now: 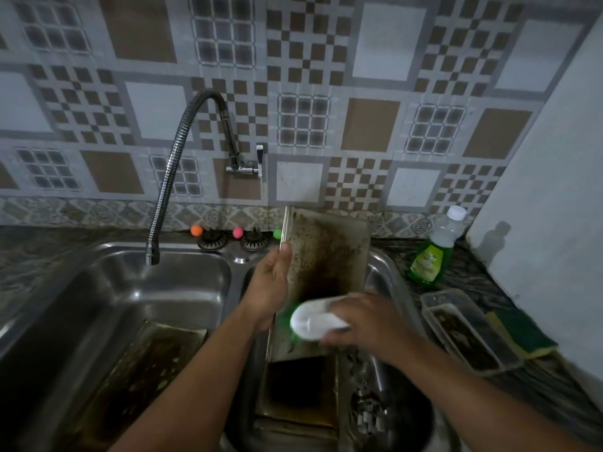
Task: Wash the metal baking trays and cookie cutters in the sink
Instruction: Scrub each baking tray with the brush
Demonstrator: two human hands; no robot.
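**Scrubbing one tray over the right basin**

Our left hand (272, 282) grips the left edge of a baking tray (329, 256), propped upright, long axis near-to-far. Our right hand (359, 319) clamps a white brush (313, 321) against it. Two more trays lie below, one per basin.

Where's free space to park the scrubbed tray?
Left basin: bare floor behind the dirty tray, under the faucet. Right basin is crowded with trays and cookie cutters. Right counter is taken by soap bottle, container, sponge.
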